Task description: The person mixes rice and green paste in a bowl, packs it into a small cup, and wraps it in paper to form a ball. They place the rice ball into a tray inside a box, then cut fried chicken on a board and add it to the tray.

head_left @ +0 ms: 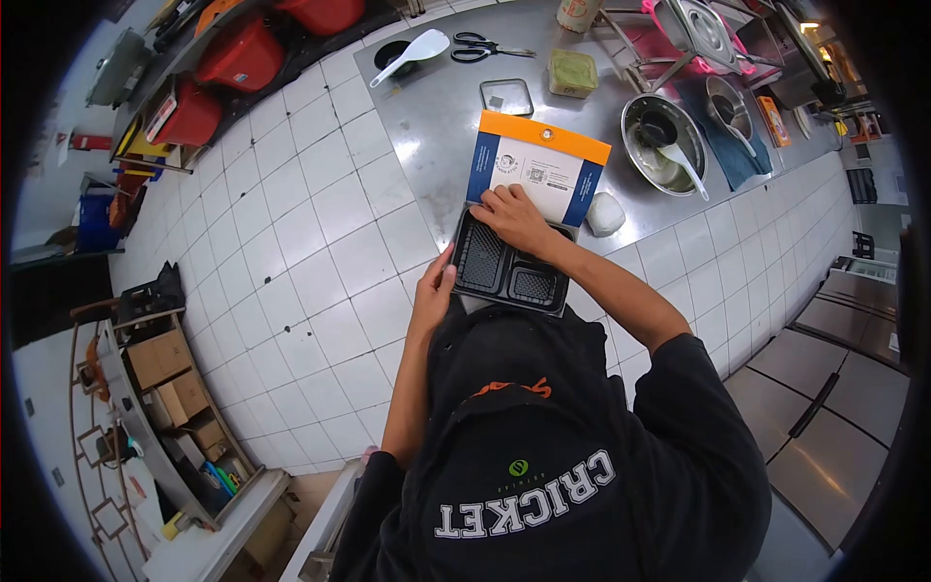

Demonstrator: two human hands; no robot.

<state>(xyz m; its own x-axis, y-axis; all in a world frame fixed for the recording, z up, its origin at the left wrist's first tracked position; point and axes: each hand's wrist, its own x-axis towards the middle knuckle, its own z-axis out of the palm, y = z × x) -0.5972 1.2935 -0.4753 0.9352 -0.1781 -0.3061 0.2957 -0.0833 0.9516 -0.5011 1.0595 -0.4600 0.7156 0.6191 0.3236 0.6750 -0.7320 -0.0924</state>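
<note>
A black compartment tray (pixel 491 262) sits in an opened printed carton close to my body. The carton's lid (pixel 541 165), white with orange and blue borders, stands raised on the table side. My left hand (pixel 433 293) grips the tray and carton by the left side, thumb near the rim. Reaching across, my right hand (pixel 514 215) has its fingers curled at the tray's far rim, by the lid's fold; the fingertips are partly hidden. A white rounded lump (pixel 606 214) lies just right of the lid.
On the steel table (pixel 436 126) are black-handled scissors (pixel 475 47), a white scoop (pixel 417 53), a square green-topped container (pixel 572 74), a thin rectangular frame (pixel 506 97) and a metal bowl (pixel 635 155) holding a ladle. Red tubs (pixel 242 58) line the left shelf.
</note>
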